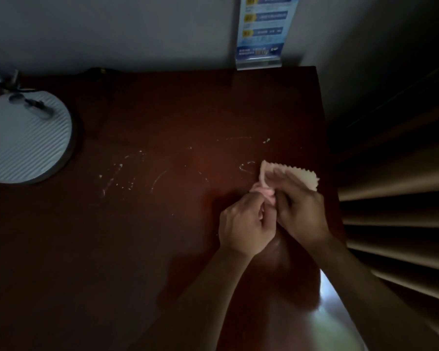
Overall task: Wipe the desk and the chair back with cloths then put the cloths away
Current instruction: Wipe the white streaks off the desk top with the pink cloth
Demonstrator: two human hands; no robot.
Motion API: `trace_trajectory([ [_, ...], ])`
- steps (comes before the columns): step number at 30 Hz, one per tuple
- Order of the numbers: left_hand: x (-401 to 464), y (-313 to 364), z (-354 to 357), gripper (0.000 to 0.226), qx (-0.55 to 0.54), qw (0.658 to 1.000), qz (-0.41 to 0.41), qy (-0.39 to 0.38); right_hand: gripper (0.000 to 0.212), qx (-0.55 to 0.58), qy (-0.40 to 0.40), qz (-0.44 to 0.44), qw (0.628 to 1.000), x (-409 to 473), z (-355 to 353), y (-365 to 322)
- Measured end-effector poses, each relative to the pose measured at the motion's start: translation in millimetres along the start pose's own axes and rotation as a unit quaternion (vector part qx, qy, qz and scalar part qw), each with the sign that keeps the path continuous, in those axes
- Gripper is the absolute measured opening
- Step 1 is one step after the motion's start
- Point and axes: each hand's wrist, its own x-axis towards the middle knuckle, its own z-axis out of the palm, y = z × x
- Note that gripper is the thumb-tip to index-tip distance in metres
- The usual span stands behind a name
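A small pink cloth (303,177) with a zigzag edge is held just above the dark red-brown desk (162,110), near its right side. My right hand (299,211) grips the cloth's upper part, fingers curled over it. My left hand (243,224) pinches the bunched lower end of the same cloth. White smears and crumbs (127,173) streak the desk's middle, left of the hands. No chair back is in view.
A round grey lamp base (23,140) with a cable stands at the desk's left edge. A blue printed sign in a clear stand (261,34) leans at the back wall. Beige pleated curtains (395,198) hang right of the desk's edge. The room is dim.
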Motion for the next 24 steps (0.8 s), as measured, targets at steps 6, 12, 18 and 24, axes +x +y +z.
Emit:
trace_trajectory([
  [6, 2.4, -3.5, -5.5, 0.025, -0.044, 0.997, -0.056, -0.004, 0.056, 0.009, -0.003, 0.060, 0.998, 87.8, 1.8, -16.7],
  [12, 8.0, -31.4, -36.5, 0.024, 0.034, 0.998, 0.024, 0.050, 0.063, 0.025, -0.015, 0.082, 0.996, 61.2, 18.0, -49.8],
  [18, 10.1, -37.7, -33.5, 0.019, 0.117, 0.990, 0.069, 0.034, 0.043, -0.009, -0.028, 0.007, 1.000, 24.3, 16.9, -26.4],
  [24, 13.0, -39.2, -33.3, 0.020, 0.119, 0.992, 0.042, 0.008, 0.036, -0.027, 0.040, 0.086, 0.995, 126.8, 25.0, -8.7],
])
